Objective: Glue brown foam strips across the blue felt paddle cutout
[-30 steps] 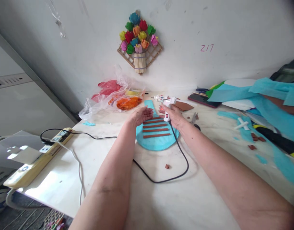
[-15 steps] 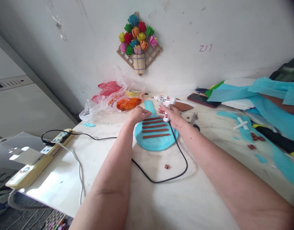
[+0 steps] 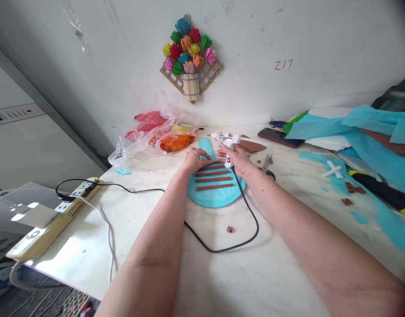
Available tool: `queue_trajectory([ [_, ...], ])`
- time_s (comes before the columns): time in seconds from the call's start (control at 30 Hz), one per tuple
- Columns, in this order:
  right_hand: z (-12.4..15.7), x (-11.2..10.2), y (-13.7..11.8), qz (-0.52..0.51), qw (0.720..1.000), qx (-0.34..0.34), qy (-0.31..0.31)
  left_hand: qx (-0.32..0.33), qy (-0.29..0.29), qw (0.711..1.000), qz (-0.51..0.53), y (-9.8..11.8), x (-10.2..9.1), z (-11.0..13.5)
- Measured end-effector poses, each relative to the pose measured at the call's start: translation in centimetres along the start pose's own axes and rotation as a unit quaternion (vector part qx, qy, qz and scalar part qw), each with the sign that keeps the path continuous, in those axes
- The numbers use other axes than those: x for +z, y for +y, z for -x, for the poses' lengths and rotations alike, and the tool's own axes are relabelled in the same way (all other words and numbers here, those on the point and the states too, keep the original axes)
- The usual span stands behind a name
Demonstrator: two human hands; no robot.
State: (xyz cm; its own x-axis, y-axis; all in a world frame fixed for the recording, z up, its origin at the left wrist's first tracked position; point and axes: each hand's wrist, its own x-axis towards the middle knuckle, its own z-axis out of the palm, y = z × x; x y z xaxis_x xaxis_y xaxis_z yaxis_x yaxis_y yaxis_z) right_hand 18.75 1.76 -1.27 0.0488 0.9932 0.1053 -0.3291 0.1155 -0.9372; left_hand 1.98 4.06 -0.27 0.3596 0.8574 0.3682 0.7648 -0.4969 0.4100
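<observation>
The right hand is wrapped round the handle of a white glue gun, whose nozzle points leftward, past the far side of the left hand; a white stick juts from the gun's rear, and its black cord drops from the handle and loops nearer the person than both hands; the left hand is bent, its fingertips at the topmost of several brown strips, though whether they pinch it or only press on it cannot be told; the strips lie in a row across a light-blue rounded piece, which rests on the pale surface below and between the hands, its narrow neck reaching out beyond the left fingertips; a small brown scrap sits nearer the person than the piece; just right of the right hand are scissors, and behind that hand a brown sheet; beyond the left hand, a little to its left, lies an orange packet among clear plastic bags; well to the left of the left hand is a power strip; farther right of the right hand, crossed white sticks lie near blue sheets.
</observation>
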Motion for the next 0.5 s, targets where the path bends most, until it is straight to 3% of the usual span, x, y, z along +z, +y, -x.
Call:
queue_trajectory([
  [0.33, 0.4, 0.1, -0.1, -0.002, 1.0, -0.01, 0.0, -0.009, 0.005, 1.0, -0.006, -0.4, 0.9, -0.4],
  [0.5, 0.2, 0.0, 0.0, 0.001, 1.0, -0.007, -0.002, -0.05, 0.027, 0.997, 0.058, -1.1, 0.6, -0.4],
])
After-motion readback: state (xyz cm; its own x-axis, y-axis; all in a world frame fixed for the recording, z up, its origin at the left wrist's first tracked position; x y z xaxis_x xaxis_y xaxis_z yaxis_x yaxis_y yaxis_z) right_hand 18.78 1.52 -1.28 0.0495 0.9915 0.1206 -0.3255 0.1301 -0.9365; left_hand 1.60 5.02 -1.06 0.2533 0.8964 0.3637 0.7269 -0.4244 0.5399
